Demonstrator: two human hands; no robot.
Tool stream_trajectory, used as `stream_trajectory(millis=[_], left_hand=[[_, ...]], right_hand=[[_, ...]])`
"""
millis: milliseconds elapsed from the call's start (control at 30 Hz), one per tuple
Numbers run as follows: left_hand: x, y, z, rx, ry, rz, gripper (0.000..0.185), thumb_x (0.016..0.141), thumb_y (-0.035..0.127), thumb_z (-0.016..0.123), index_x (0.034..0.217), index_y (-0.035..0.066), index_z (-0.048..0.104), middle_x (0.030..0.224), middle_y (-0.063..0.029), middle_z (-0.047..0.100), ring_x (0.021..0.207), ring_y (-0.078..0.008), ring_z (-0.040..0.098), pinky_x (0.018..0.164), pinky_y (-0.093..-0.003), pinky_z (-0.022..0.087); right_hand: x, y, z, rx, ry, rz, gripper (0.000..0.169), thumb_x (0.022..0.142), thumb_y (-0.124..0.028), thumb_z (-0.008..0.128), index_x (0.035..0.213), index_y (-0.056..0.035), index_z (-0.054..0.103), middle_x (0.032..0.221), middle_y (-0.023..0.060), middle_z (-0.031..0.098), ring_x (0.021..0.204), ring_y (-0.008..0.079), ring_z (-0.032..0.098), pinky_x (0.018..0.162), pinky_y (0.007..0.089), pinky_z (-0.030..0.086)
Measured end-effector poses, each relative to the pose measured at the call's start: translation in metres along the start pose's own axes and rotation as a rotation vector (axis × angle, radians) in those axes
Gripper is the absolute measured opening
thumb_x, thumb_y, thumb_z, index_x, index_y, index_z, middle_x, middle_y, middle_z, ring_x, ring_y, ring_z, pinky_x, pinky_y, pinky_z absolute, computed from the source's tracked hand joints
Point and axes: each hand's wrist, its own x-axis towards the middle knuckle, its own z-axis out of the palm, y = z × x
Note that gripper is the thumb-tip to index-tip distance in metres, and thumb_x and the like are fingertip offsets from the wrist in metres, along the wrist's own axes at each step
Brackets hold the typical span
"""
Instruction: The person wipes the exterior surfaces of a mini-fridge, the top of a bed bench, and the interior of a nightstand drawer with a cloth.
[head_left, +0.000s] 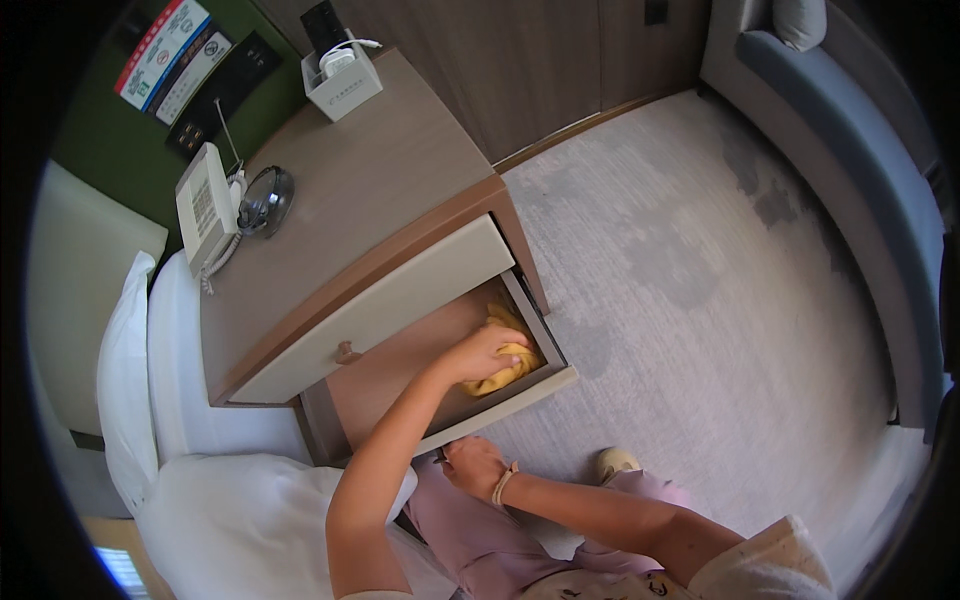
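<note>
A yellow cloth (499, 381) lies bunched inside the pulled-out lower drawer (375, 390) of a nightstand, at the drawer's right end. My left hand (487, 352) reaches down into the drawer and grips this cloth, pressing it near the front right corner. Outside, my right hand (476, 465) is closed around the knob (440, 454) on the drawer's front panel (502, 409). Only a small dark part of that knob shows beside my fingers. The upper drawer (390, 307), with its round copper-coloured knob (346, 352), is pushed in.
On the nightstand top (375, 157) are a corded telephone (204, 214), a dark glass ashtray (268, 201) and a white box (343, 86) holding a remote and a white cable. A bed (240, 510) adjoins on the left. A grey-blue sofa (847, 157) stands right, across the carpet (675, 300).
</note>
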Motion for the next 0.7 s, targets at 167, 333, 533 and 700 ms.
stream_trajectory(millis=[167,333,533,700], left_hand=[[-0.043,0.06,-0.034,-0.595,0.119,0.036,0.033,0.077,0.013,0.06,0.107,-0.001,0.054,0.103,-0.012,0.057,0.092,-0.0193,0.054,0.08,-0.0296,0.042],[-0.016,0.083,-0.01,0.172,0.497,0.005,0.049,0.075,0.021,0.065,0.118,0.005,0.049,0.128,-0.018,0.04,0.116,-0.0301,0.043,0.095,-0.0327,0.035],[0.014,0.066,0.015,0.186,0.357,-0.112,0.046,0.071,0.018,0.068,0.113,0.008,0.054,0.126,-0.0175,0.042,0.112,-0.0311,0.047,0.094,-0.0355,0.037],[-0.027,0.059,0.005,-0.03,0.265,0.048,0.034,0.069,0.009,0.066,0.102,0.005,0.059,0.107,-0.0149,0.056,0.095,-0.0287,0.055,0.084,-0.0337,0.043]], right_hand=[[0.0,0.0,0.0,0.003,0.049,-0.06,0.012,0.069,-0.01,0.053,0.074,-0.0019,0.061,0.073,0.0188,0.061,0.071,0.0333,0.06,0.065,0.0411,0.049],[0.006,0.003,-0.003,-0.006,-0.012,-0.011,0.013,0.07,-0.01,0.053,0.074,-0.0014,0.061,0.072,0.0181,0.06,0.071,0.0322,0.06,0.065,0.0406,0.049],[0.004,0.008,0.006,0.077,0.124,-0.109,0.014,0.071,-0.011,0.052,0.076,-0.0021,0.061,0.073,0.0182,0.061,0.072,0.0316,0.06,0.066,0.0404,0.048],[0.007,0.006,0.002,0.037,-0.071,-0.105,0.021,0.073,-0.019,0.054,0.083,-0.0008,0.059,0.079,0.0188,0.061,0.078,0.0319,0.059,0.07,0.0412,0.046]])
